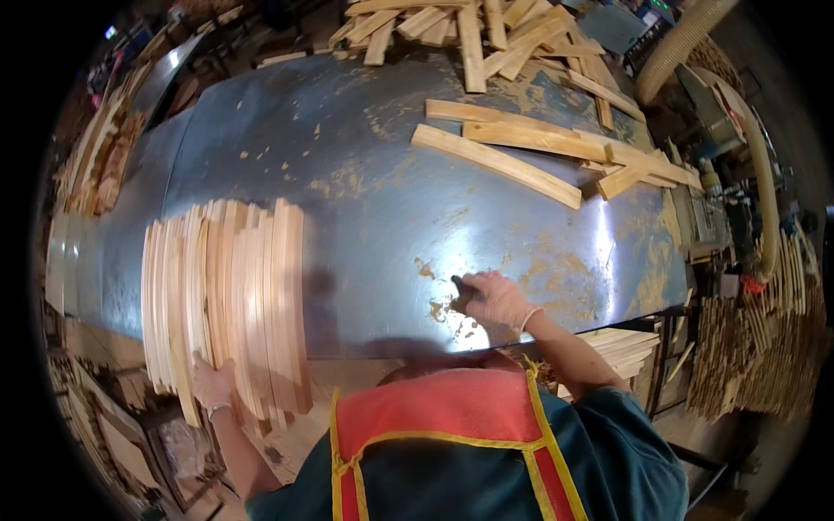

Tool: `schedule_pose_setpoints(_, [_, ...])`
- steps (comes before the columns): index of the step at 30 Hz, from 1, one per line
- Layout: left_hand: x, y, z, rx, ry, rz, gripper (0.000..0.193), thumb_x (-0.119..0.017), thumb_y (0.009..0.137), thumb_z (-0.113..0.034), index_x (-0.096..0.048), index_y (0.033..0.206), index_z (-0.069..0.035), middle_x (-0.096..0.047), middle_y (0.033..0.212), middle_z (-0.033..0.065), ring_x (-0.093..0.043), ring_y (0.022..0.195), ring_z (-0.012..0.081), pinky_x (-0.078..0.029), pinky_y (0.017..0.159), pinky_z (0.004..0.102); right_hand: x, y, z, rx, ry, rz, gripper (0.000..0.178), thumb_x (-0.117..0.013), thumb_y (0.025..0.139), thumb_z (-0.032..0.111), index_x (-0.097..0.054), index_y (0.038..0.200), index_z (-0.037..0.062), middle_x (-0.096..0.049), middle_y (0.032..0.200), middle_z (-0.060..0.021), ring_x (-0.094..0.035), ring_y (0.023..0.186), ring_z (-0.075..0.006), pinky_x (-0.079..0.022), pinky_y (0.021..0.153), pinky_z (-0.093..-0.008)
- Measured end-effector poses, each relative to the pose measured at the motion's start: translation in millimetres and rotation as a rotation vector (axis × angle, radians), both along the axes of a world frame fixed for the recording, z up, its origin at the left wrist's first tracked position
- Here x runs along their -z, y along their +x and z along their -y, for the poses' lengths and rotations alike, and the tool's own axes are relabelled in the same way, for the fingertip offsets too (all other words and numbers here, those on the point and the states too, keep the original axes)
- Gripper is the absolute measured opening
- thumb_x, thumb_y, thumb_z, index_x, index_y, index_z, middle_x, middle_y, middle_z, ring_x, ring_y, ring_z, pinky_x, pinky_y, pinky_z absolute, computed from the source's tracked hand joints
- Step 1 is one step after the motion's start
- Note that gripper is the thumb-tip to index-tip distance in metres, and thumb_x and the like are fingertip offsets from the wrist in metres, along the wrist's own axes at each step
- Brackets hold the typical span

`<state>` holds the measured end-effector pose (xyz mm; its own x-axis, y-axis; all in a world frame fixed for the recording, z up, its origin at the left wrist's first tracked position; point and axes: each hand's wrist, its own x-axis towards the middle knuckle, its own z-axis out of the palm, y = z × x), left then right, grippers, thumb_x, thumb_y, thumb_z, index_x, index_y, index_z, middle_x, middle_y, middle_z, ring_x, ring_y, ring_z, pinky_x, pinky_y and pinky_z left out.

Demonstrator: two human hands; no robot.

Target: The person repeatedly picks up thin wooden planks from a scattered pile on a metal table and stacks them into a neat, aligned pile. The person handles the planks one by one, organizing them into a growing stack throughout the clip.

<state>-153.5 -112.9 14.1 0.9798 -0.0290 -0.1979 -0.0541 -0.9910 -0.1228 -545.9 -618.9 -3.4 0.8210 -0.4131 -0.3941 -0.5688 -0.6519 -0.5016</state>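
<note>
A row of narrow pale wooden slats [261, 286] stands packed side by side at the left of the metal table, the near ends jutting past its front edge. My left hand [213, 382], in a thin light glove, grips a slat at these near ends, with a finger and thumb around the wood. One slat beside it sticks out closer to me than its neighbours. Over the bare metal right of the row, my gloved right hand [499, 301] is closed, palm down. A small dark tip [457, 280] shows at its fingers; what it belongs to is hidden.
Loose boards [499, 165] lie crossed at the right of the table [347, 217], before a jumbled wood pile [469, 35] at the far edge. Sawdust is scattered over the metal. A ribbed hose [682, 43] and stacked slats [756, 356] stand off to the right.
</note>
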Motion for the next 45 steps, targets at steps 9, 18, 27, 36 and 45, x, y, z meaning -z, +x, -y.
schedule_pose_setpoints(9, [71, -126, 173, 0.625, -0.535, -0.019, 0.095, -0.079, 0.088, -0.052, -0.041, 0.164, -0.009, -0.046, 0.165, 0.0146, -0.035, 0.158, 0.0328, -0.026, 0.132, 0.0474, 56, 8, 250, 0.331, -0.552, -0.11, 0.069, -0.078, 0.079, 0.03, -0.057, 0.144, 0.0184, -0.06, 0.144, -0.014, -0.063, 0.127, -0.037, -0.054, 0.103, -0.0483])
schedule_pose_setpoints(18, [47, -256, 365, 0.79, -0.37, -0.342, 0.086, -0.08, 0.086, -0.05, -0.05, 0.158, -0.014, -0.045, 0.162, 0.0166, -0.035, 0.155, 0.0421, -0.028, 0.127, 0.0586, -5, 48, 258, -0.079, -0.109, -0.051, 0.069, -0.08, 0.083, 0.049, -0.059, 0.137, 0.011, -0.072, 0.123, -0.0215, -0.069, 0.119, -0.0379, -0.055, 0.101, -0.0465])
schedule_pose_setpoints(27, [68, -263, 474, 0.842, -0.327, -0.002, 0.102, -0.085, 0.078, -0.059, -0.046, 0.159, -0.012, -0.044, 0.161, 0.0179, -0.035, 0.153, 0.0446, -0.03, 0.122, 0.0665, -1, -3, 443, -0.042, -0.682, -0.225, 0.102, -0.089, 0.067, 0.043, -0.046, 0.155, 0.0132, -0.065, 0.139, -0.0192, -0.059, 0.134, -0.0399, -0.047, 0.113, -0.0493])
schedule_pose_setpoints(36, [59, -185, 406, -0.054, -1.168, -0.719, 0.081, -0.08, 0.091, -0.022, -0.044, 0.162, -0.009, -0.063, 0.137, 0.009, -0.064, 0.119, 0.0214, -0.055, 0.101, 0.0343, -21, 17, 314, 0.15, 0.439, 0.002, 0.114, -0.094, 0.073, 0.028, -0.034, 0.169, 0.0132, -0.066, 0.144, -0.0228, -0.062, 0.134, -0.036, -0.047, 0.117, -0.0404])
schedule_pose_setpoints(45, [61, -238, 354, -0.067, -1.52, -0.878, 0.096, -0.078, 0.092, -0.028, -0.027, 0.172, -0.008, -0.062, 0.15, 0.0153, -0.059, 0.136, 0.0249, -0.043, 0.117, 0.0357, 68, 106, 34, 0.782, 1.453, 0.458, 0.084, -0.079, 0.098, 0.027, -0.034, 0.168, 0.0092, -0.059, 0.151, -0.0132, -0.056, 0.135, -0.027, -0.048, 0.115, -0.0398])
